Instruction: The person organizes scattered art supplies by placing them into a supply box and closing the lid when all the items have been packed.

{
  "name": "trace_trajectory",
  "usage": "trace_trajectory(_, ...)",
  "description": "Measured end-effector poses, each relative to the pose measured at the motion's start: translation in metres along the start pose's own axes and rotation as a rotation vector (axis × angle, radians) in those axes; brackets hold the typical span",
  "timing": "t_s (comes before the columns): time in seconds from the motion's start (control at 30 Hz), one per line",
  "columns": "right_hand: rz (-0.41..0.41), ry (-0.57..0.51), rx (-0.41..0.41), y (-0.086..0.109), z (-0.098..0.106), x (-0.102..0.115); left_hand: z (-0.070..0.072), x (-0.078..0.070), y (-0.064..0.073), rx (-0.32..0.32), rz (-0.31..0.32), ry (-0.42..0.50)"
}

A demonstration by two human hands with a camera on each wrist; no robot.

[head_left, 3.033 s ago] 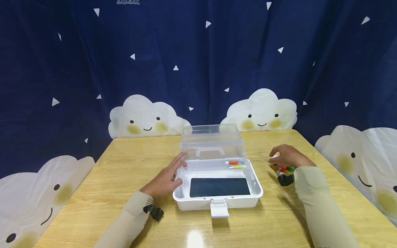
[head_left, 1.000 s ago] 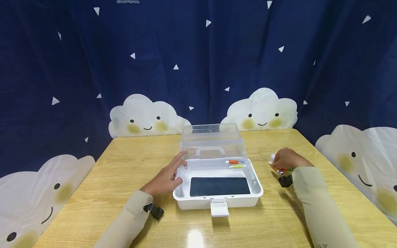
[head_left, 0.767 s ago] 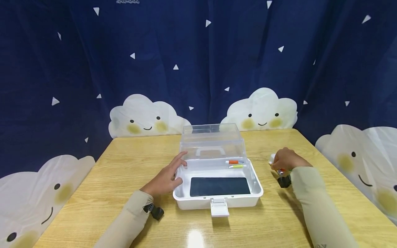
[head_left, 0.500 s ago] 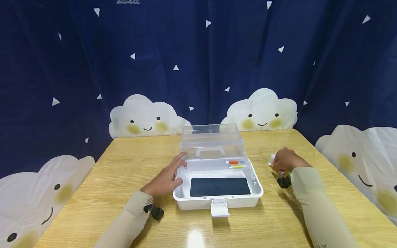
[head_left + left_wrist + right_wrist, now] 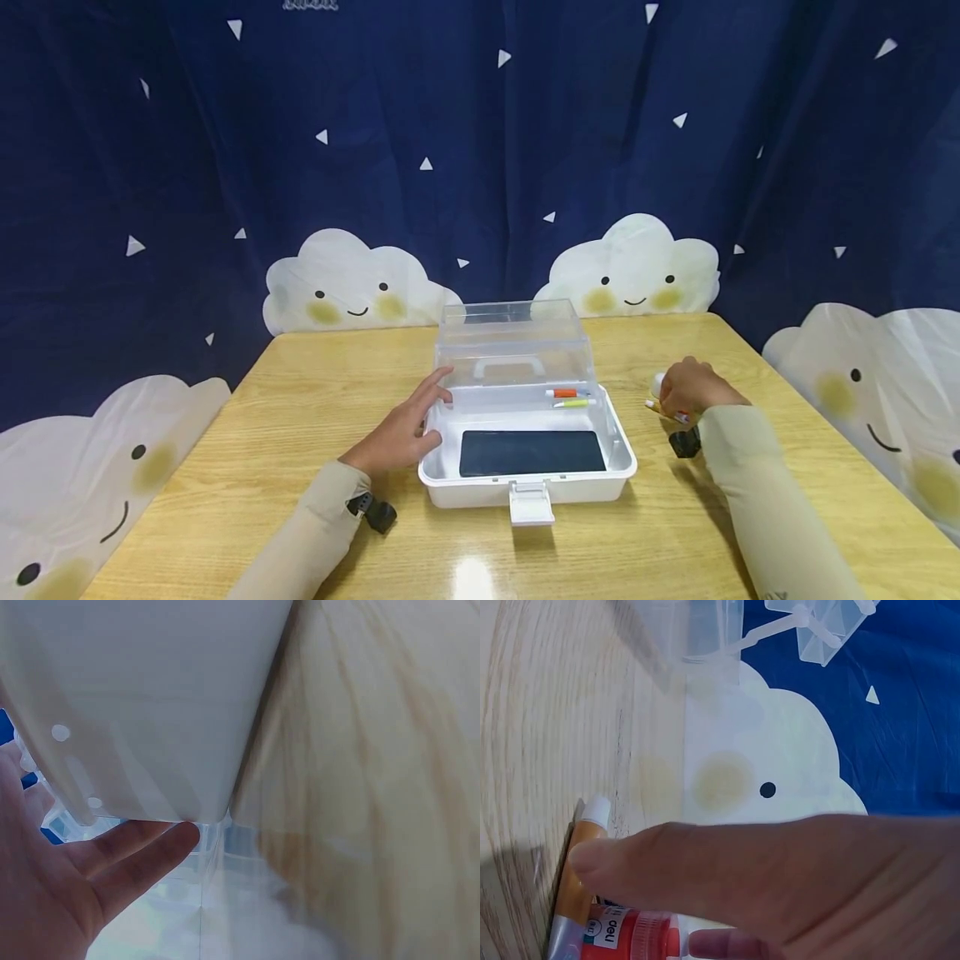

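Note:
A white plastic box (image 5: 480, 496) stands in the middle with its clear lid raised. Inside lie a dark flat panel (image 5: 531, 452), an orange-and-white pen (image 5: 564, 392) and a yellow-green pen (image 5: 576, 403). My left hand (image 5: 401, 433) rests against the box's left side, fingers loosely spread. Right of the box my right hand (image 5: 692, 387) reaches down, fingers bent. Its thumb touches a slim orange tube with a white cap (image 5: 574, 889) on the table. Beside this tube lies a red container with a "deli" label (image 5: 619, 934), partly hidden. Whether the hidden fingertips pinch anything does not show.
A white round object (image 5: 657, 383) sits just left of my right hand. The box's white latch (image 5: 531, 504) hangs over its front. Wooden tabletop (image 5: 337, 375) surrounds the box. Behind it hangs a dark blue curtain (image 5: 375, 125) with clouds.
My right hand has lowered onto the small objects and shifted slightly left. The orange tube has turned and slid a little left and nearer. My left hand and the box have stayed put.

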State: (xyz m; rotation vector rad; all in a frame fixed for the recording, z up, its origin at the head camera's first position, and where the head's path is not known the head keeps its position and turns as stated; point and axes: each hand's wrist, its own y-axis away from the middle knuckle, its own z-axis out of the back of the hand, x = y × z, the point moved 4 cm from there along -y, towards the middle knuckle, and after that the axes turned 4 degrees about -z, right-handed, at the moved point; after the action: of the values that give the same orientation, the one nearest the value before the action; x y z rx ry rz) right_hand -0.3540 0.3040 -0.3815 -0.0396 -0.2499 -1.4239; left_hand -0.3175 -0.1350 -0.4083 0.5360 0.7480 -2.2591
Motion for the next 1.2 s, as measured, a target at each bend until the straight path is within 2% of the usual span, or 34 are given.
trace_trajectory(0.07,-0.041,-0.012,0.018,0.002,-0.0011,0.0005,-0.0004,0.0001,0.0002,-0.002,-0.003,0.001)
trace_trajectory(0.2,-0.071,-0.015,0.036,0.0053,-0.0035,0.0018,-0.0011,0.0007,0.0007,-0.001,-0.015,-0.003)
trace_trajectory(0.67,-0.102,0.007,-0.031,0.0075,-0.007,0.0053,-0.0022,0.0007,0.0006,-0.007,-0.018,0.011)
trace_trajectory(1.2,-0.128,0.036,-0.057,0.0063,-0.0093,0.007,-0.0021,0.0004,0.001,-0.009,-0.018,0.004)
